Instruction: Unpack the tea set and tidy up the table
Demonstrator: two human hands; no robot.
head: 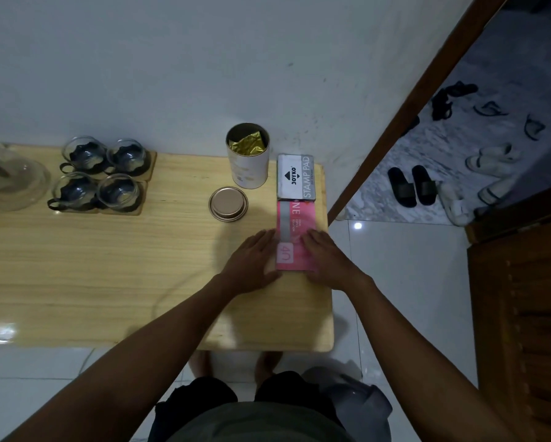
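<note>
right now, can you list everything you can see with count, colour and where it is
table: 1, light wood, centre
teapot: 1, clear glass, far left edge of table, partly cut off
cups: 4, clear glass with dark holders, on wooden coasters, left part of table
tin: 1, white, open, gold packet inside, far side of table
lid: 1, gold, on table in front of tin
stamp pad box: 1, grey and white, far right corner of table
pink box: 1, in front of stamp pad box
shoes: several, black and white, floor beyond the doorway
hands: left and right, flat on either side of pink box
</note>
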